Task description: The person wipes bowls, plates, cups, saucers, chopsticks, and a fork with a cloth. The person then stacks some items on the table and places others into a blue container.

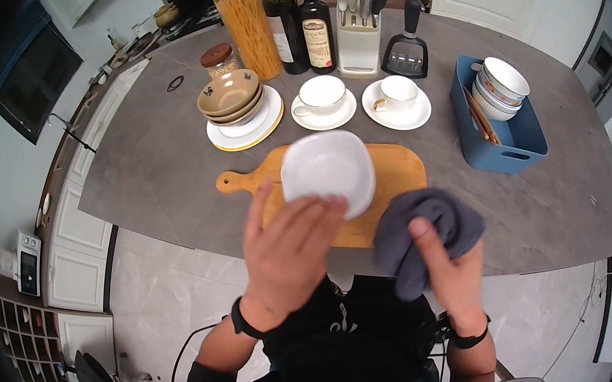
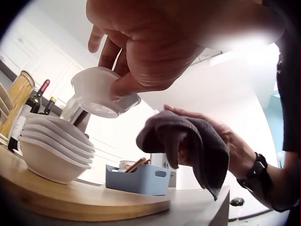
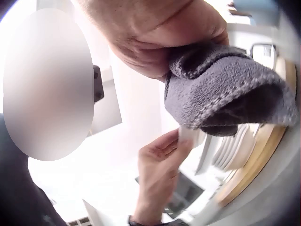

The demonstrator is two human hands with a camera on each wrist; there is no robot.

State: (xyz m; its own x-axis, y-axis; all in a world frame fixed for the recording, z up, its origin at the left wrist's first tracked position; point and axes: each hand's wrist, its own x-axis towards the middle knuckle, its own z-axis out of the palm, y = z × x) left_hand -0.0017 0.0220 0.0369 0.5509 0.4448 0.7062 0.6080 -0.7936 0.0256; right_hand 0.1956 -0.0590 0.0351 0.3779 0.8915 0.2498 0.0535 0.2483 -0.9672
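Note:
In the left wrist view the left hand (image 2: 150, 52) pinches a small white dish (image 2: 96, 89) between thumb and fingers, in the air. Behind it, a stack of several white square bowls (image 2: 56, 146) stands on the wooden board (image 2: 89, 200). From the head view, the left hand (image 1: 287, 253) overlaps the near edge of the top white bowl shape (image 1: 327, 167) above the board (image 1: 402, 172). The right hand (image 1: 454, 280) grips a bunched grey cloth (image 1: 430, 228), thumb on top. The cloth (image 3: 221, 89) hangs from the right hand (image 3: 164, 37) in the right wrist view, apart from the dish.
Brown bowls (image 1: 230, 93) on white plates (image 1: 273, 115) stand left of two cups on saucers (image 1: 398, 111). Behind are a pasta jar (image 1: 249, 26), two bottles (image 1: 316, 34) and a knife block (image 1: 358, 46). A blue bin (image 1: 498, 156) with bowls stands right.

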